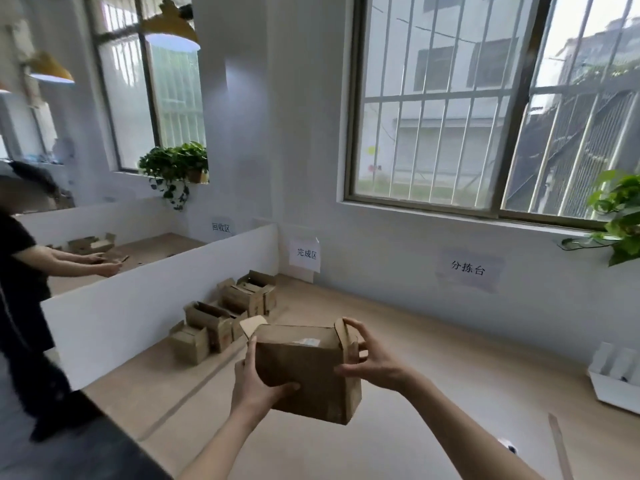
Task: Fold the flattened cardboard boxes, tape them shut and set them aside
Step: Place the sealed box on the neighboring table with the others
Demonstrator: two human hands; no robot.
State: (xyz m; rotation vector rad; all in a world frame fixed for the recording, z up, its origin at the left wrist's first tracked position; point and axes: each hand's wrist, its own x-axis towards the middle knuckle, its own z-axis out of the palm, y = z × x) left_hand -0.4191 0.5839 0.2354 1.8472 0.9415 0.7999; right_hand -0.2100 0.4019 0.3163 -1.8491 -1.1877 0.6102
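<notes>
I hold a brown cardboard box (304,370) in the air above the wooden table (433,358). My left hand (254,382) grips its lower left corner, thumb on the front face. My right hand (369,358) clasps the right side, fingers over a raised end flap. A small flap also sticks up at the top left. A pale label shows on the box's top. Several folded boxes (225,315) with open flaps stand in a cluster at the far left of the table, next to the white divider (138,306).
A white tray (614,382) sits at the table's right edge, with a thin wooden strip (561,448) nearer me. Paper signs hang on the wall under the barred window. Beyond the divider another person (24,271) works at a second table with a box. Potted plants stand on both sills.
</notes>
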